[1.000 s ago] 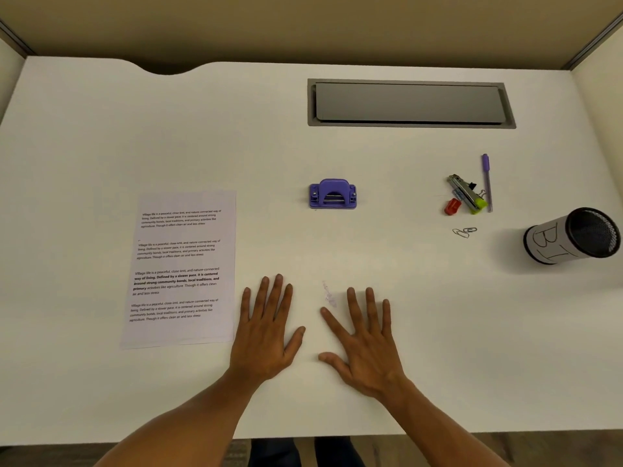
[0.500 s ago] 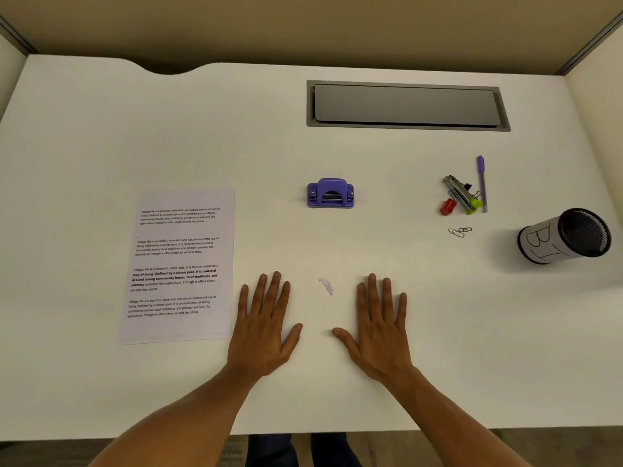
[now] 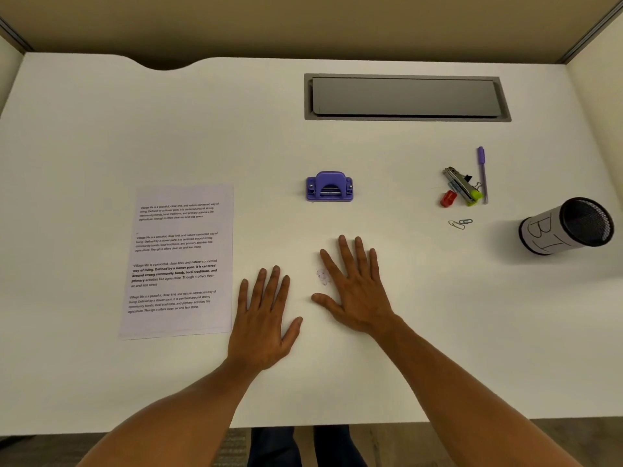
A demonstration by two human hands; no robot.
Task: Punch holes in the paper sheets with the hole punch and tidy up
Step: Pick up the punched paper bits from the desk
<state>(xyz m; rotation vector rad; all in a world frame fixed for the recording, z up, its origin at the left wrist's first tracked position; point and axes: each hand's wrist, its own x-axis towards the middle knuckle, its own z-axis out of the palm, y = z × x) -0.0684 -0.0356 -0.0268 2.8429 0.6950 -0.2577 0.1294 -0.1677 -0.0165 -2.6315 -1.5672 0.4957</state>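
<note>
A purple hole punch (image 3: 329,187) stands near the middle of the white desk (image 3: 101,129). The printed paper sheets (image 3: 178,261) lie flat at the left. A small pile of pale paper bits (image 3: 322,277) lies between my hands, right beside my right index finger. My left hand (image 3: 266,318) rests palm down, fingers spread, just right of the paper. My right hand (image 3: 357,288) is flat and spread too, further forward, below the punch. Neither hand holds anything.
At the right lie a stapler with a green end (image 3: 460,187), a red item (image 3: 448,198), a purple pen (image 3: 482,175) and two paper clips (image 3: 460,223). A black mesh cup (image 3: 566,227) with a white label lies on its side. A grey cable tray (image 3: 406,97) sits at the back.
My right hand has slid forward and to the left, up against the paper bits. My left hand has stayed in place.
</note>
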